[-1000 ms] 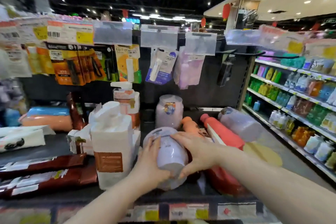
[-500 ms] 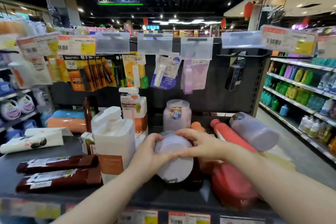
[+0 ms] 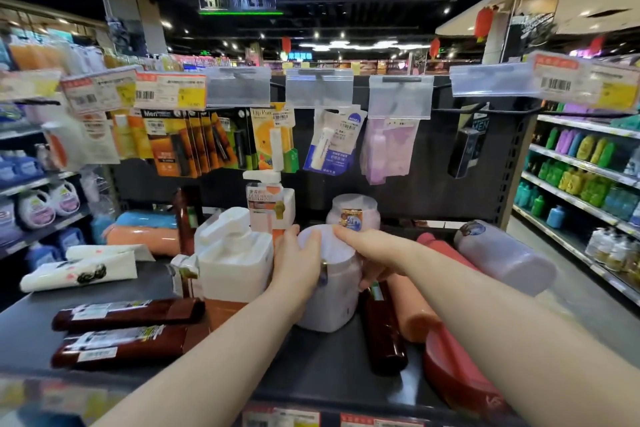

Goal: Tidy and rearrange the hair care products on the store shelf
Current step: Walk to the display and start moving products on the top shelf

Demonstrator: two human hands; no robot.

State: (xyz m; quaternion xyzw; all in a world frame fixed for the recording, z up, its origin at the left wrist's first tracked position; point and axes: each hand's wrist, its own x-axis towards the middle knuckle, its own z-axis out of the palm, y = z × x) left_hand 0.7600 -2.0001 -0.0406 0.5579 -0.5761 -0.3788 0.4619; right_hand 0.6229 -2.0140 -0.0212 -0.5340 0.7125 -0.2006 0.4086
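Lilac plastic jar (image 3: 334, 298) stands upright on the shelf (image 3: 322, 364), left hand (image 3: 298, 267) and right hand (image 3: 375, 253) both gripping round its top — looks like the straightening step, so next I'd guess it slides back beside the matching jar (image 3: 353, 210) behind — gently, since fallen bottles (image 3: 384, 333) crowd it.

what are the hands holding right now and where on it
Both hold the front jar: the left hand wraps its upper left side, and the right hand curls over the lid and right side.
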